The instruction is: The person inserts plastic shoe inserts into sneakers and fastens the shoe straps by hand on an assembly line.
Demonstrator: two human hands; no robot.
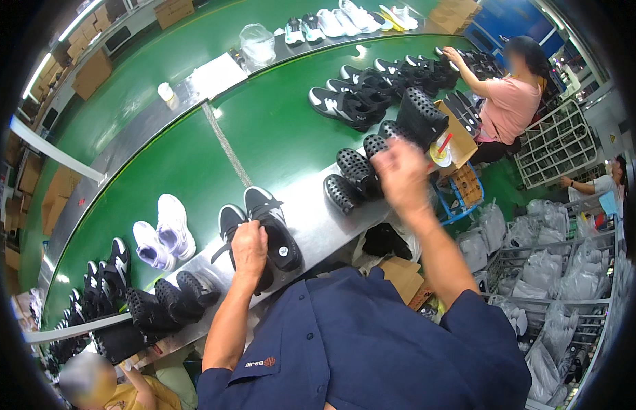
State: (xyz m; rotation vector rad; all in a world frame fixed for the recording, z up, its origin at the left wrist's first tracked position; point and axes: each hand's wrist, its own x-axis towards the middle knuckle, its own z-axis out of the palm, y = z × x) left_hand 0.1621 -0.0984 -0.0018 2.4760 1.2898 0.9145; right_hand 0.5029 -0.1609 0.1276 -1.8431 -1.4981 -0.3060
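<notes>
A black sneaker [227, 217] with grey trim stands at the metal edge of the green conveyor belt. My left hand [249, 247] is closed over its opening, gripping the upper. Its mate [266, 212] stands close to the right, with a small white round mark at the heel. My right hand [403, 176] is smeared by motion, over a row of black shoe-shaped pieces full of holes; its fingers cannot be made out. Nearest to it are one perforated piece [355, 171] and another perforated piece [342, 194], lying on the metal edge.
White sneakers [171, 225] stand on the belt [188, 157] to the left, near more perforated pieces [171, 301]. Black sneakers [348, 102] line the far right. A co-worker in pink [512, 102] reaches there. A rack [571, 301] of bagged items stands at the right.
</notes>
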